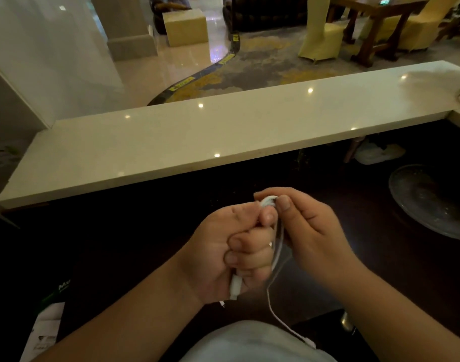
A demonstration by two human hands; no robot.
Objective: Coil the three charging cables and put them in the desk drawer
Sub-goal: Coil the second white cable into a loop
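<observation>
At the far left, low on the dark desk (135, 244), lies a white printed leaflet (44, 333) with a green-and-black packet (58, 291) just above it, both well apart from the hands. Above them a long pale stone counter (223, 131) runs across the whole view, raised behind the dark surface. The left hand (231, 254) is curled into a tight fist around a bundle of white charging cable (277, 246); its fingers fold over the loops, and a white plug end (234, 287) pokes out below the little finger, with a small connector tip hanging just under it. The top of the coil shows between the two hands, where the right hand (310, 228) pinches it narrowly between thumb and forefinger, its other fingers loosely bent behind. The two hands touch at the coil, held above the dark desk and in front of the person's pale shirt (249, 343). From the bundle one loose strand drops down between the wrists and curves to the right across the shirt, ending in a white connector near the right forearm. Only this one cable is plainly visible; whether the bundle holds more than one, I cannot tell. To the far right a clear glass dish (432, 199) sits on the dark desk; what lies in it is too dim to make out. Beyond the counter stand cloth-covered chairs (323, 40) and a wooden table (380, 19).
</observation>
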